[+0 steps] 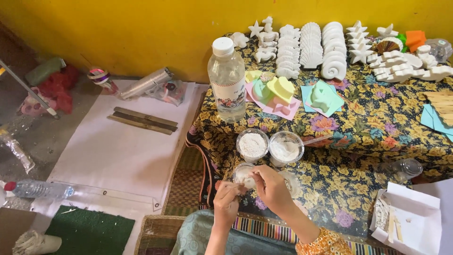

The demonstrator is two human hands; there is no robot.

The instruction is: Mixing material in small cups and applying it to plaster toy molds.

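Head view shows my left hand [225, 202] closed around something small I cannot make out, its grip pressed against the near rim of a small clear cup [244, 174] with white powder inside. My right hand [270, 186] curls over the cup's right side, fingers wrapped on it. Just beyond stand two more cups [268, 147] of white powder and paste, then a clear water bottle [227, 79]. All sit on a floral-clothed surface [377, 127], with pastel moulds [283, 92] and rows of white plaster shapes [325, 47] farther right. A yellow wall [141, 33] backs the room; white sheeting [122, 151] covers the floor at left.
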